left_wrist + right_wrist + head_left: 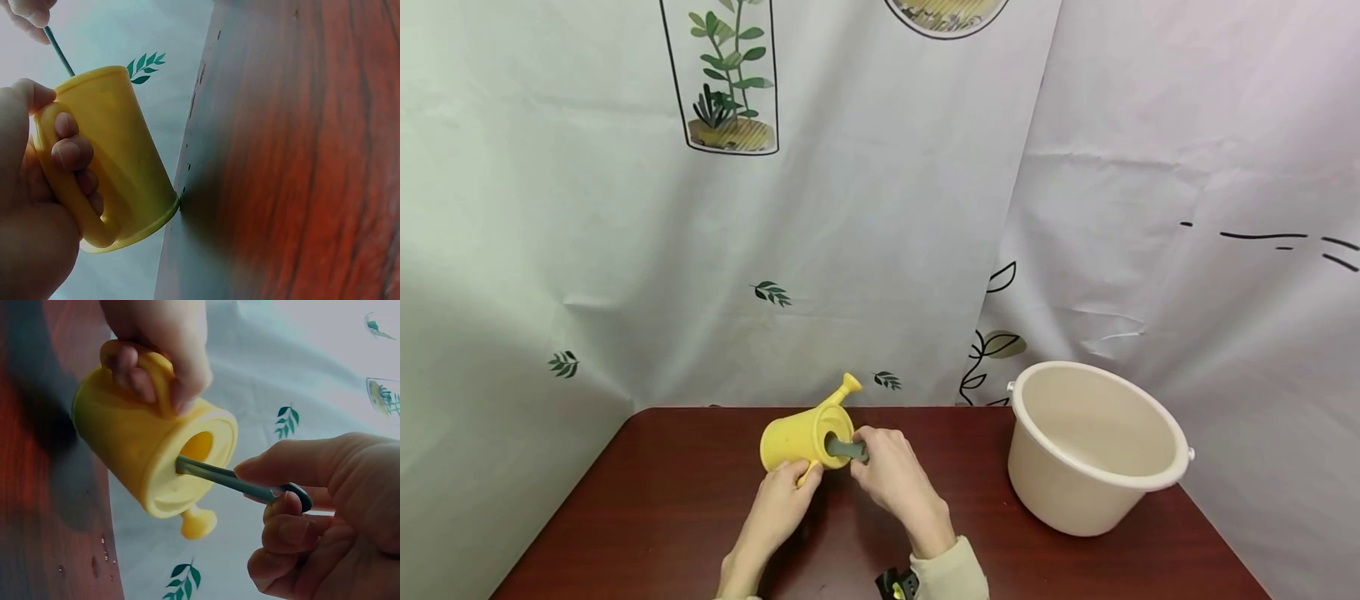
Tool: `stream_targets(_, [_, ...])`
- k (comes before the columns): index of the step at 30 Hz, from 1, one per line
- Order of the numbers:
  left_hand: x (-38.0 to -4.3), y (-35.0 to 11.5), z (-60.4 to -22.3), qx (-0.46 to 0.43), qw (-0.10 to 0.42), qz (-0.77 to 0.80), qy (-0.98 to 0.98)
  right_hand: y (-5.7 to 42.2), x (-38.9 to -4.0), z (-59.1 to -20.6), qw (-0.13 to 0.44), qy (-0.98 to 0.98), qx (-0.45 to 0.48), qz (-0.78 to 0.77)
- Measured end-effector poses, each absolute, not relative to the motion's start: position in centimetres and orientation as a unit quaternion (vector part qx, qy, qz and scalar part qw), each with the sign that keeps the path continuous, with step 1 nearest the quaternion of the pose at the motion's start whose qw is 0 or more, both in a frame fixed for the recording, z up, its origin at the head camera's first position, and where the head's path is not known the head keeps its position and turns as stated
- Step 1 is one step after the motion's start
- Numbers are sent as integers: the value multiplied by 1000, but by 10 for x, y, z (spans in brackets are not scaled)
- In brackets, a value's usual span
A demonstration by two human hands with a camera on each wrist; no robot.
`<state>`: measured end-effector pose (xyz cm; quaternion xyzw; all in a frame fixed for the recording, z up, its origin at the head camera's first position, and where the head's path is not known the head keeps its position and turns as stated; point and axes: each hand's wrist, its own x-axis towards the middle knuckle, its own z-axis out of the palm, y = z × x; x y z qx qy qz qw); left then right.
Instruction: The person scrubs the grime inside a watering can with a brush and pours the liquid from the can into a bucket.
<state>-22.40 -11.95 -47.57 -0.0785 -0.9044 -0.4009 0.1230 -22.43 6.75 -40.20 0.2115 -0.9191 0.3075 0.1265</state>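
A yellow watering can [792, 439] is tilted on its side above the table, its top opening turned to the right. My left hand [784, 503] grips its handle; in the left wrist view the fingers curl through the yellow handle [57, 178]. The spout [842, 392] points up and away. With thumb and fingers my right hand [897, 477] pinches a slim grey-green tool [234, 481] by its looped outer end. The tool's other end passes through the round opening and is hidden inside the can, so its kind cannot be told.
A large cream bucket [1093, 492] stands upright at the right of the dark red-brown table [647, 517]. Behind the table hangs a pale cloth [865, 217] printed with leaves and plant jars. Small droplets [105, 550] lie on the tabletop.
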Motion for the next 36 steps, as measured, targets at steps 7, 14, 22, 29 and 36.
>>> stream_targets(7, [-225,-121,-473,-82,122,-400,-904,60,-229,-416,169,-916,226,284])
stream_targets(14, [-225,-121,-470,-82,123,-398,-905,52,-234,-427,171,-915,229,284])
stream_targets(22, [-224,-120,-470,-81,125,-398,-905,46,-238,-437,172,-910,218,307])
stream_targets(29, [-223,-119,-470,-77,120,-399,-906,44,-238,-443,160,-906,207,331])
stream_targets(36, [-223,-119,-471,-79,125,-397,-906,48,-239,-443,165,-904,212,333])
